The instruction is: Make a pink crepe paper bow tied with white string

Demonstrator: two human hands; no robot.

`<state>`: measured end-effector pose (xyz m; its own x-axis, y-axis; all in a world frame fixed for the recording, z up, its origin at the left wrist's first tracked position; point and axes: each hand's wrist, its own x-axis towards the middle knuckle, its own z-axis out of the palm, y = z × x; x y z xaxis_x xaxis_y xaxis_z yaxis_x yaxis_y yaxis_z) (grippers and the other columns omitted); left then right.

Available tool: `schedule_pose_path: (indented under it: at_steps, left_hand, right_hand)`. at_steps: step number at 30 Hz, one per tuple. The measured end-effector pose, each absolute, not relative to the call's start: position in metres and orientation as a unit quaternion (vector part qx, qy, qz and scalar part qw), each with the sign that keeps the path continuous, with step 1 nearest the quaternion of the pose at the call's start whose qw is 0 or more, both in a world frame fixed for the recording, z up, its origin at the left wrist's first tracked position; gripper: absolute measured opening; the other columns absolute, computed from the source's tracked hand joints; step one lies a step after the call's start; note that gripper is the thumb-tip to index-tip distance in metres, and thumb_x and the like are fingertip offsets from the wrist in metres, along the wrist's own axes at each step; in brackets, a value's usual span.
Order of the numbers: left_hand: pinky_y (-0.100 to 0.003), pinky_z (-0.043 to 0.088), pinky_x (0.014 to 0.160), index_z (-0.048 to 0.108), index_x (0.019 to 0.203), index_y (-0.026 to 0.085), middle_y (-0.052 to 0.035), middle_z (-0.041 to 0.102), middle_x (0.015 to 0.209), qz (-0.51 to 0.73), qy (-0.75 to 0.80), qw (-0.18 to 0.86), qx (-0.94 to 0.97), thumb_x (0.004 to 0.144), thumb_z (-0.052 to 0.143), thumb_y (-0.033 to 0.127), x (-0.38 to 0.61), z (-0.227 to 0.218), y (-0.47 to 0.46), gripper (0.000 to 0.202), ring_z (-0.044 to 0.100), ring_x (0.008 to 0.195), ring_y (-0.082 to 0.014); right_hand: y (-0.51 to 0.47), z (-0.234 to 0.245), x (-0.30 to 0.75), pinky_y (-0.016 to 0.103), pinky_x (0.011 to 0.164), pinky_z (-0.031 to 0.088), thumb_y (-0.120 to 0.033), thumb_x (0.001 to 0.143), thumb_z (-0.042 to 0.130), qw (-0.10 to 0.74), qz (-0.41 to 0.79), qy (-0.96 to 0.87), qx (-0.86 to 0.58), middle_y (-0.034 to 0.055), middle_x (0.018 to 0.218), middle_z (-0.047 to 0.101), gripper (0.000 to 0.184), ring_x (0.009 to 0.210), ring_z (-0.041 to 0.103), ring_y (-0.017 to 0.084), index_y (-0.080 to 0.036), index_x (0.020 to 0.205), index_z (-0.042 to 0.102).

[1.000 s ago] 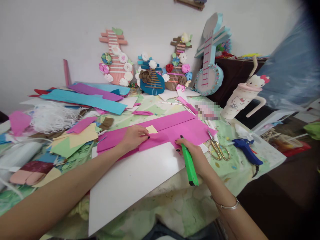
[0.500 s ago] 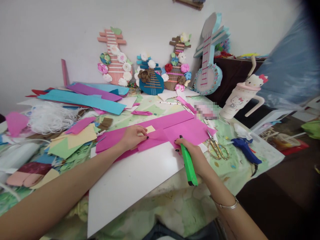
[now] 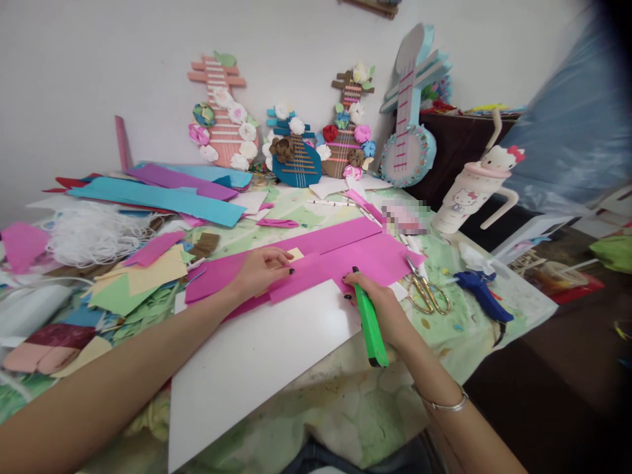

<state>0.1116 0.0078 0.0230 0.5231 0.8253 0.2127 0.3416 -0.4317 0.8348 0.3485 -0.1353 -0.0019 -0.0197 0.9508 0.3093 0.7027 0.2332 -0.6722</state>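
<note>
A large sheet of pink paper (image 3: 340,257) lies across a white board (image 3: 247,368). My left hand (image 3: 261,271) rests on the paper with fingers curled, thumb and fingertips pinched at the paper beside a small cream piece (image 3: 296,253). My right hand (image 3: 378,303) is wrapped around a green utility knife (image 3: 370,329), its fingertips near the sheet's lower edge. The knife's black end points toward me; its blade is not visible. Gold-handled scissors (image 3: 428,296) lie to the right of my right hand.
A blue glue gun (image 3: 484,299) and a white tumbler (image 3: 469,197) stand on the right. Paper scraps (image 3: 133,280), white string (image 3: 93,234) and coloured paper strips (image 3: 162,201) are piled on the left. Several decorated paper instruments (image 3: 296,158) lean against the wall.
The view has shifted slightly, so things sit a little further left. Near my left fingers the pink paper looks flatter, its raised fold less distinct. My right hand keeps its grip on the knife.
</note>
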Motion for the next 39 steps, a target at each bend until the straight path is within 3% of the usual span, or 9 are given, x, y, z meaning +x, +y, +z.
schedule_pose_path:
  at_steps: [5,9,18,21,25,31,39]
  left_hand:
    - [-0.035,0.051,0.083,0.068,0.074,0.017,-0.0100,0.070,0.087,0.280,0.124,0.382,0.872,0.074,0.063,0.024,0.115,0.030,-0.015,0.008,0.064,0.088,-0.0202]
    - [-0.036,0.051,0.079,0.068,0.078,0.017,-0.0104,0.070,0.080,0.230,0.060,0.347,0.907,0.075,0.061,0.019,0.119,0.029,-0.026,0.008,0.064,0.080,-0.0203]
    - [-0.037,0.048,0.089,0.065,0.102,0.017,-0.0117,0.066,0.103,0.216,0.029,0.251,0.943,0.075,0.057,0.017,0.117,0.028,-0.029,0.028,0.060,0.095,-0.0214]
    - [-0.040,0.046,0.092,0.063,0.106,0.017,-0.0118,0.066,0.106,0.216,0.029,0.176,0.960,0.074,0.057,0.020,0.114,0.027,-0.026,0.032,0.059,0.097,-0.0231]
    - [-0.042,0.046,0.088,0.064,0.103,0.017,-0.0112,0.068,0.100,0.210,0.006,0.076,0.975,0.075,0.057,0.023,0.110,0.025,-0.021,0.030,0.060,0.093,-0.0247]
    - [-0.039,0.047,0.077,0.066,0.095,0.016,-0.0098,0.069,0.083,0.225,0.006,-0.002,0.974,0.079,0.054,0.018,0.111,0.018,-0.017,0.020,0.059,0.083,-0.0226]
    - [-0.033,0.049,0.072,0.066,0.083,0.016,-0.0073,0.065,0.072,0.284,0.003,0.026,0.959,0.079,0.050,0.007,0.113,0.014,-0.014,0.019,0.056,0.073,-0.0179]
  right_hand:
    - [-0.136,0.001,0.348,0.031,0.077,0.048,-0.011,0.080,0.045,0.369,0.164,-0.695,-0.594,0.0021,0.092,0.063,0.038,0.082,0.062,0.018,-0.026,0.114,0.054]
    - [-0.135,0.000,0.348,0.032,0.081,0.047,-0.012,0.082,0.046,0.365,0.158,-0.704,-0.588,0.0026,0.096,0.063,0.038,0.087,0.062,0.019,-0.026,0.116,0.054]
    - [-0.137,0.004,0.350,0.033,0.083,0.047,-0.002,0.072,0.042,0.351,0.131,-0.731,-0.570,0.0044,0.107,0.062,0.054,0.095,0.060,0.021,-0.025,0.120,0.049]
    - [-0.134,0.007,0.349,0.042,0.099,0.037,-0.001,0.072,0.041,0.326,0.117,-0.763,-0.546,0.0054,0.116,0.060,0.055,0.107,0.056,0.022,-0.026,0.122,0.046]
    - [-0.130,0.005,0.349,0.050,0.109,0.021,-0.006,0.077,0.044,0.276,0.103,-0.788,-0.541,0.0062,0.117,0.060,0.048,0.111,0.054,0.022,-0.025,0.121,0.044]
    - [-0.130,0.003,0.349,0.046,0.111,0.020,-0.005,0.079,0.041,0.260,0.094,-0.786,-0.554,0.0054,0.117,0.060,0.045,0.113,0.054,0.020,-0.024,0.121,0.043]
    - [-0.130,0.004,0.349,0.043,0.112,0.019,-0.004,0.078,0.041,0.260,0.095,-0.782,-0.559,0.0020,0.105,0.066,0.048,0.108,0.056,0.019,-0.024,0.122,0.042]
